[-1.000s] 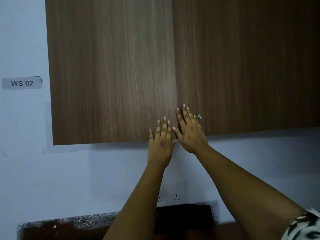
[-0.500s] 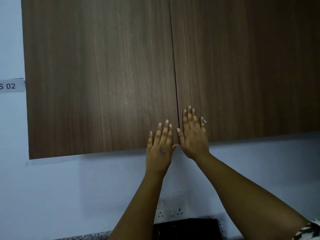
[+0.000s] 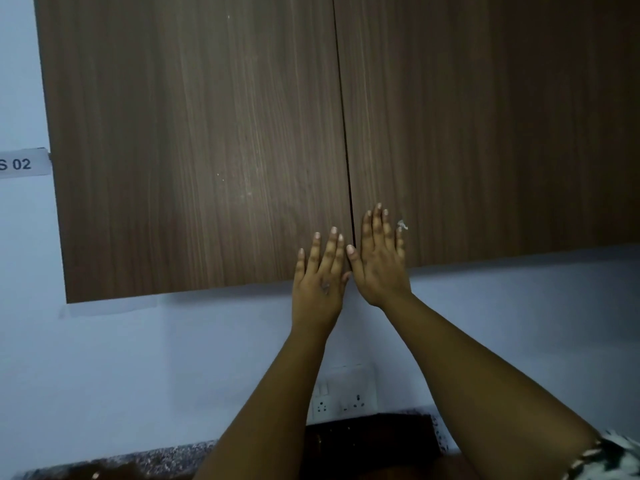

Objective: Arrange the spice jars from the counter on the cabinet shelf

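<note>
A brown wooden wall cabinet fills the upper view, its left door (image 3: 194, 150) and right door (image 3: 485, 126) both closed, so the shelf inside is hidden. My left hand (image 3: 320, 278) lies flat with straight fingers against the lower right corner of the left door. My right hand (image 3: 379, 261) lies flat the same way on the lower left corner of the right door, just across the seam. The two hands almost touch at the thumbs. No spice jars are in view.
A pale blue wall (image 3: 138, 368) runs below the cabinet, with a white socket panel (image 3: 346, 400) under my arms. A speckled granite counter edge (image 3: 114, 462) shows at the bottom. A paper label (image 3: 22, 163) reading "S 02" sticks to the wall at left.
The view has tilted and shifted slightly, so the cabinet sits lower and more to the right in frame. Both hands stay flat on the closed doors at the seam.
</note>
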The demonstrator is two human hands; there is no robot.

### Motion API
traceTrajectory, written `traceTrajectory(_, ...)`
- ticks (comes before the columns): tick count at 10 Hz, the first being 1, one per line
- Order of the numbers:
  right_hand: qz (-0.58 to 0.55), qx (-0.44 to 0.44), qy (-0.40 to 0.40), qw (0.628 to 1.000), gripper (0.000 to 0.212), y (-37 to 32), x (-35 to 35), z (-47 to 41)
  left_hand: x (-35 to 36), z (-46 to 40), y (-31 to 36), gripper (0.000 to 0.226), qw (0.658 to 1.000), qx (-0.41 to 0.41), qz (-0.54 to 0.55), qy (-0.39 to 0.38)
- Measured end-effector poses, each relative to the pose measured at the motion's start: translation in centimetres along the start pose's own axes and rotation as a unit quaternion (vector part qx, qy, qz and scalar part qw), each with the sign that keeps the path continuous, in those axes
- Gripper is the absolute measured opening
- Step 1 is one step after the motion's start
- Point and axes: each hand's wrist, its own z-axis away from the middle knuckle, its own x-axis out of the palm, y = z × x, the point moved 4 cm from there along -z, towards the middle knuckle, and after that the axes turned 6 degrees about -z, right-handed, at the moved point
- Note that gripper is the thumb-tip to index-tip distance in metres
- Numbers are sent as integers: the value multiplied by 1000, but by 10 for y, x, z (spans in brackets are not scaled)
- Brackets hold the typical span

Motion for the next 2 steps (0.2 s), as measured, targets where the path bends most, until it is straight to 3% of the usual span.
traceTrajectory(2,-4,-31,-103,994,70,2,-12,26,-26,-3,15,58,993,-30,64,-93)
